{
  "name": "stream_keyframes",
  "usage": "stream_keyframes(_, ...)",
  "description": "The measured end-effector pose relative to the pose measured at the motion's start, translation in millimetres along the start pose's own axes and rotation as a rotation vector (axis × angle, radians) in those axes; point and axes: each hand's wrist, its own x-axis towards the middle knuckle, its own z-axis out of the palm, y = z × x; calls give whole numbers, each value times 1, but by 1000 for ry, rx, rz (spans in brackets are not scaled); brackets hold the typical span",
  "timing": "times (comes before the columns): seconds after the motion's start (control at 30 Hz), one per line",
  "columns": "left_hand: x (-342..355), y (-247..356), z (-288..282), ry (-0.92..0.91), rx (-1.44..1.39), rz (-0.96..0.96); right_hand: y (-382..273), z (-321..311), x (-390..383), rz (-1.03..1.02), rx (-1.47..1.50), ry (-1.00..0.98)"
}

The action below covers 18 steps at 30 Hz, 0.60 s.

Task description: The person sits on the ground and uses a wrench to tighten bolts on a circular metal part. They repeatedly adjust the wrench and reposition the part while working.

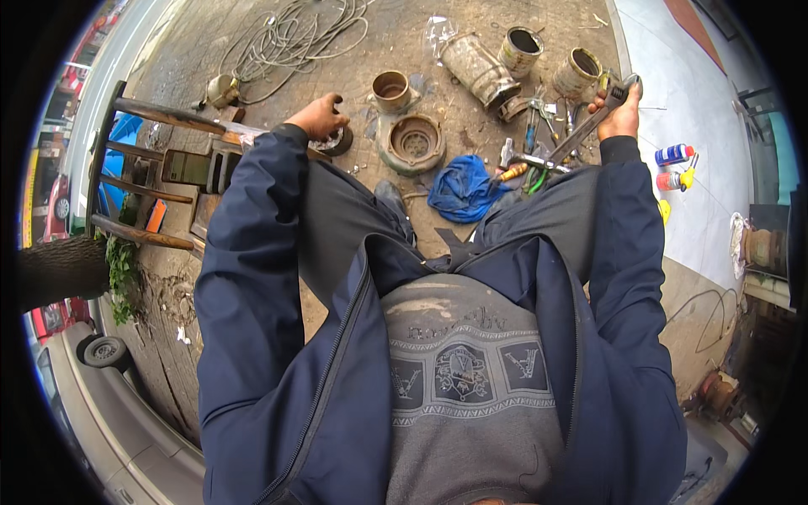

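Observation:
My left hand (317,117) has its fingers loosely curved and apart, just above a dark round metal part (336,145) by my left knee; whether it touches that part is unclear. My right hand (620,119) grips a large adjustable wrench (579,133), which slants down toward pliers, screwdrivers and other hand tools (530,126). A crumpled blue cloth (459,189) lies between my feet. Ahead sit a rusty round metal housing (408,145) with a perforated centre and a rusty cup-like fitting (390,88).
A wooden chair (143,195) lies at left near a tree trunk (59,273) and parked car (109,404). Coiled hose (286,46), a metal cylinder (475,67) and two cans (521,52) are at the back. Spray cans (673,154) lie on pale ground (690,101) at right.

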Motion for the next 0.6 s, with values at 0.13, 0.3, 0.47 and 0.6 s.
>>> stream_keyframes(0.13,8,-2,-2,237,289,132,0,-1,4,32,-4,-53)
stream_keyframes(0.3,24,-9,3,430,350,201,0,5,0,23,-85,-91)
stream_keyframes(0.47,41,-4,7,474,502,234,7,13,-9,-50,-255,-146)
stream_keyframes(0.6,69,21,14,546,519,325,19,20,-22,-72,-548,-212)
